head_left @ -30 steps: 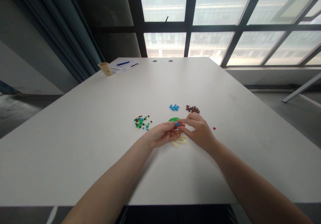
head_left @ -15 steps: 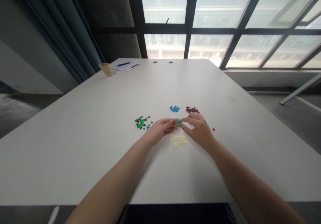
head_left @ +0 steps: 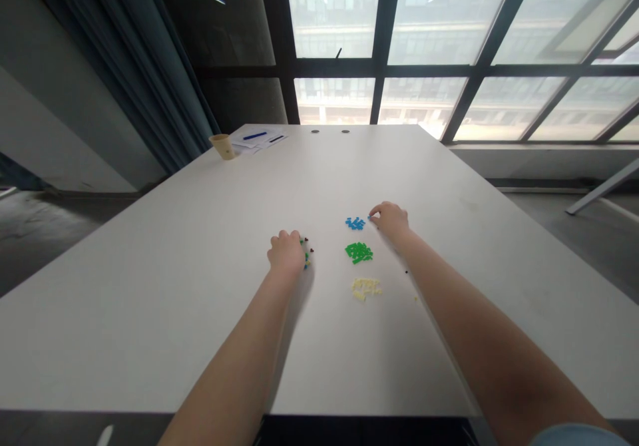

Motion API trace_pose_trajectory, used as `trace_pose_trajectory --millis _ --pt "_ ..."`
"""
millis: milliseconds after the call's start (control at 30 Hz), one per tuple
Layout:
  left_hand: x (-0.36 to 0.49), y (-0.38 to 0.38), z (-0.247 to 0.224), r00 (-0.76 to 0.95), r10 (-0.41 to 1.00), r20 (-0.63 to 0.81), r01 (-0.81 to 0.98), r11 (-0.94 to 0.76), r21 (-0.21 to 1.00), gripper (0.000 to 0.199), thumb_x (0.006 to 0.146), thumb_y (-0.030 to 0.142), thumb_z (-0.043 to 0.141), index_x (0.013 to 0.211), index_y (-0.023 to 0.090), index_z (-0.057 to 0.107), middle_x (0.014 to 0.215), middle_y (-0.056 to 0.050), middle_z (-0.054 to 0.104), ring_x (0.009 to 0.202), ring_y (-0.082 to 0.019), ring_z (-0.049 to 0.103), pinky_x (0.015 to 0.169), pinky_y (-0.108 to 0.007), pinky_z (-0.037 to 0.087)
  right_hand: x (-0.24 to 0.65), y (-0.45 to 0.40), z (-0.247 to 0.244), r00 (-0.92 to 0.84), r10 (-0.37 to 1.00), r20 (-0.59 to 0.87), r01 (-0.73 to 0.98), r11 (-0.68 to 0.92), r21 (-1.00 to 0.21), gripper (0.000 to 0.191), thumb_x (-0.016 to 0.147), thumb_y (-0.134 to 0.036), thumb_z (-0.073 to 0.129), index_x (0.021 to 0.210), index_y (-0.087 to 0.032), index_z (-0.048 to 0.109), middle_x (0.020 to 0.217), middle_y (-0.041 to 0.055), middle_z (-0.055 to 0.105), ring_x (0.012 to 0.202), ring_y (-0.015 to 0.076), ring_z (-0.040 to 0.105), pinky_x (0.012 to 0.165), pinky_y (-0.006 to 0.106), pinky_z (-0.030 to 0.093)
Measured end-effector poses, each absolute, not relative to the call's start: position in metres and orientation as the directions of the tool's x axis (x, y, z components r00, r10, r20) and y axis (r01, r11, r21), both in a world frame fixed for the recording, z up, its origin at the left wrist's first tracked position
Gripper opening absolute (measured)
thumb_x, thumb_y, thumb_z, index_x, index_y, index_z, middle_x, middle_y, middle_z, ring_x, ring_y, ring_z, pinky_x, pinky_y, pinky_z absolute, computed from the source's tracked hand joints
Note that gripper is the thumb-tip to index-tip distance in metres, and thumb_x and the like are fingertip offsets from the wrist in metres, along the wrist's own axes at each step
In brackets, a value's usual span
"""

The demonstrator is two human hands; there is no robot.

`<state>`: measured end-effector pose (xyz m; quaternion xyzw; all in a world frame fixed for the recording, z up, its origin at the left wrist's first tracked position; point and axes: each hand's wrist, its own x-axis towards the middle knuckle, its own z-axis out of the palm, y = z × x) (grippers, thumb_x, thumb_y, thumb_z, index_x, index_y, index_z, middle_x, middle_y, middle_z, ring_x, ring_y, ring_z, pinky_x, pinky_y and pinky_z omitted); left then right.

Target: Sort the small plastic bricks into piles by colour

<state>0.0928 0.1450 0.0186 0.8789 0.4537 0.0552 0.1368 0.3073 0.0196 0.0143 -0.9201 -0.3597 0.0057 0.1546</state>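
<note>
Over the mixed pile of small coloured pieces (head_left: 306, 259) on the left is my left hand (head_left: 287, 251), its fingers curled down and their tips hidden. My right hand (head_left: 391, 220) pinches a small blue piece (head_left: 370, 218) just right of the blue pile (head_left: 355, 223). A green pile (head_left: 359, 252) lies between the hands, and a pale yellow pile (head_left: 366, 287) lies nearer to me. The dark brown pile is hidden, apparently behind my right hand.
A paper cup (head_left: 222, 146) stands at the far left edge of the white table (head_left: 319, 186), beside papers (head_left: 257, 137) with pens on them. A tiny dark piece (head_left: 406, 272) and a tiny yellow piece (head_left: 416, 298) lie near my right forearm.
My left hand has moved left onto the mixed pile. My right hand has moved up and away to the blue pile's right side. The green pile is uncovered. The view has shifted slightly.
</note>
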Motion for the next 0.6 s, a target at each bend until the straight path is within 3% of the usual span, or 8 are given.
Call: trace_pose_trajectory --millis 267,600 --pt "0.094 0.153 0.007 0.67 0.742 0.001 0.728 -0.658 0.189 0.019 0.074 0.011 0.045 0.086 0.016 0.059 0.094 -0.016 0.057 0.087 -0.027 0.055 0.071 -0.036 0.041 0.309 0.034 0.004 0.737 0.674 0.062 0.664 -0.702 -0.257 0.013 0.078 -0.027 0.061 0.084 -0.024 0.072 0.104 0.0098 0.062 0.103 0.0265 0.049 0.082 0.04 0.036" --pt "0.096 0.152 0.0 0.714 0.7 0.016 0.667 -0.686 0.291 0.02 0.071 0.008 0.047 0.083 0.017 0.06 0.088 -0.012 0.061 0.08 -0.022 0.058 0.069 -0.031 0.04 0.31 0.022 0.005 0.731 0.682 0.018 0.66 -0.7 -0.274 0.026 0.079 -0.014 0.054 0.087 -0.029 0.073 0.103 0.0092 0.063 0.102 0.0256 0.05 0.083 0.039 0.035"
